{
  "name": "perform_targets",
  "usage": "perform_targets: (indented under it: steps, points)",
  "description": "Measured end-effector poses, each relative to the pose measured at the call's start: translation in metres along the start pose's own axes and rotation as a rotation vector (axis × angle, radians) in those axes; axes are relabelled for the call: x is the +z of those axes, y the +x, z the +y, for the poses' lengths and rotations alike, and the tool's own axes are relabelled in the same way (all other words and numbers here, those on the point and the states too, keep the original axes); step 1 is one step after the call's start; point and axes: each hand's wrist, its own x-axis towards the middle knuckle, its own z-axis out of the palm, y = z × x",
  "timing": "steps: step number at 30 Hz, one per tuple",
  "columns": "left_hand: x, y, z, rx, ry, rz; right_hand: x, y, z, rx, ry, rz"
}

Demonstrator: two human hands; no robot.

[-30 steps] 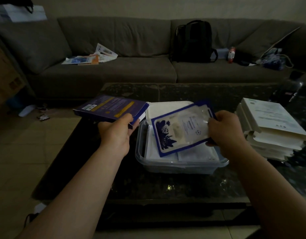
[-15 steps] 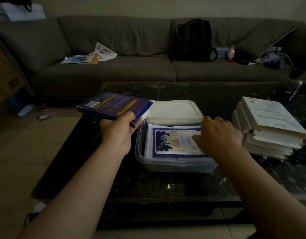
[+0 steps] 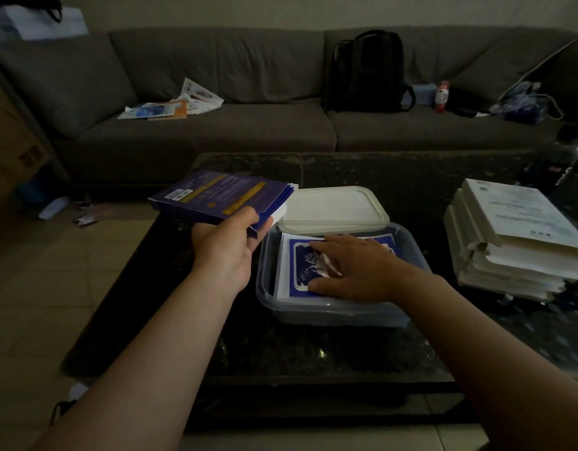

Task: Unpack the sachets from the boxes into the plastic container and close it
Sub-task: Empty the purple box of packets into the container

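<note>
- Plastic container (image 3: 264, 289), clear, sits open on the dark table (image 3: 313, 349).
- Top sachet (image 3: 301, 259), blue-bordered, lies flat inside the container on a white stack.
- Right hand (image 3: 357, 269) rests on that sachet, fingers straight and spread, palm down, gripping nothing.
- Left hand (image 3: 227, 248), just left of the container, grips a blue box (image 3: 221, 194): thumb on top, fingers under. Open end faces the container.
- White lid (image 3: 333, 206) lies against the container's far rim.
- White boxes (image 3: 515, 237) are stacked to the right of the container.
</note>
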Motion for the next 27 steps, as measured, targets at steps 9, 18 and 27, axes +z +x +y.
perform_targets:
  steps: [9,18,27]
  points:
    - [0.0031,0.0012,-0.0022,-0.001,0.015,0.001,0.001,0.0049,0.0033,0.013,-0.023,0.046]
    - [0.0034,0.0034,-0.0029,0.003,0.003,0.01,0.0005,0.003,0.0029,-0.012,-0.07,-0.004]
    - [0.0035,0.0001,-0.0043,-0.007,0.022,-0.024,0.0067,0.0058,0.0073,-0.003,-0.107,-0.077]
